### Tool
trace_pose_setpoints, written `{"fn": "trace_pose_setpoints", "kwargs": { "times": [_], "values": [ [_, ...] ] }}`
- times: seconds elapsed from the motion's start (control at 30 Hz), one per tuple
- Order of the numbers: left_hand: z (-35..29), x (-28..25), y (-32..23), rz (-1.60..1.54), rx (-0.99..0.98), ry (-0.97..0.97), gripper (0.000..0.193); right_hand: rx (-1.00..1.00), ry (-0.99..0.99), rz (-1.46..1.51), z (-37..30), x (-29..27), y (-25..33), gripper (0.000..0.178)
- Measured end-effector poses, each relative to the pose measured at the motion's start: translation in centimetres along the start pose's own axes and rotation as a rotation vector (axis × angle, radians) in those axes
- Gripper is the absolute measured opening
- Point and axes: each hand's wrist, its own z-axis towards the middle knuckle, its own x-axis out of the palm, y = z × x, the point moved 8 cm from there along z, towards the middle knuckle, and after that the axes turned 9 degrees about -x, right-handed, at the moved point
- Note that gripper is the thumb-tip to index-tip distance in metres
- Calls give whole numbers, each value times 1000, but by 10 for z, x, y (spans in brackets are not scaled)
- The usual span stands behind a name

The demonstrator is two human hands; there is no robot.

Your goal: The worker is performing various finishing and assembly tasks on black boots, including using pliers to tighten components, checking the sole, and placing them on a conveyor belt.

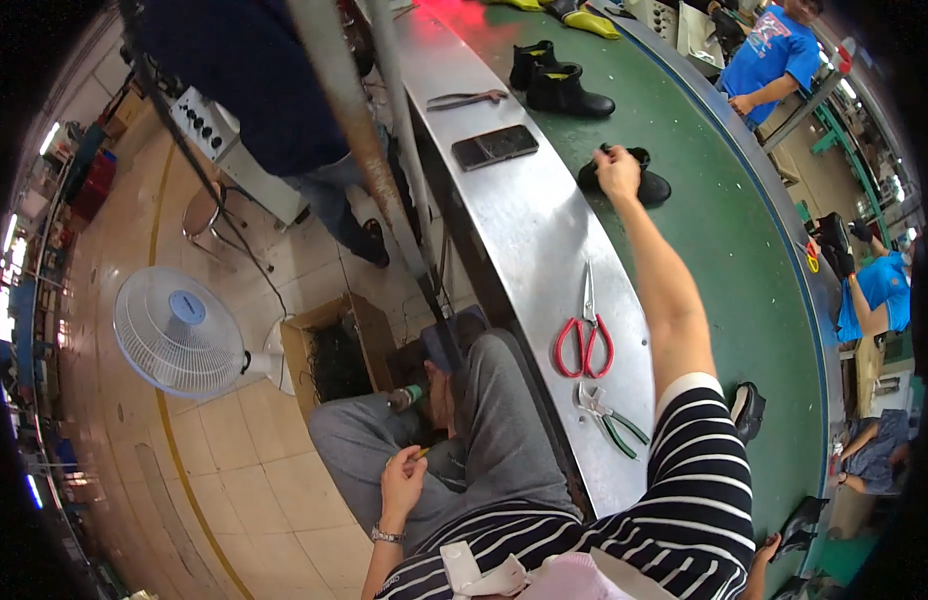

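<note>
Black round-toed ankle boots (656, 189) rest on the flat green belt (719, 270), the right hand (619, 174) grasping one near its top; the left hand (401, 484) pinches a small yellowish stick (421, 454). Handling appears under way; what remains unfinished cannot be told.

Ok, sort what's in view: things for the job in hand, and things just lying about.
Likely for the job:
black shoe, at the right hand
small yellowish thing, in the left hand
perhaps scissors, cutters and pincers, unheld on the metal ledge

Likely just lying about:
phone, on the same ledge
white fan
</note>
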Motion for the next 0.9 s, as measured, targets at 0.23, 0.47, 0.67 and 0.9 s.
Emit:
{"fn": "trace_pose_setpoints", "kwargs": {
  "times": [0.23,0.47,0.67,0.9],
  "values": [
    [-34,-9,-142,-37,384,233,31,112,194,675,-32,-156,75,31],
    [-62,-17,-288,183,1036,205,82,12,552,886,-128,-231,261,30],
    [-71,-16,-252,-271,922,724,111,83,888,1151,-219,-190,341,34],
    [-71,-50,-136,-517,639,516,121,114,453,884,-269,-168,278,34]
  ]
}}
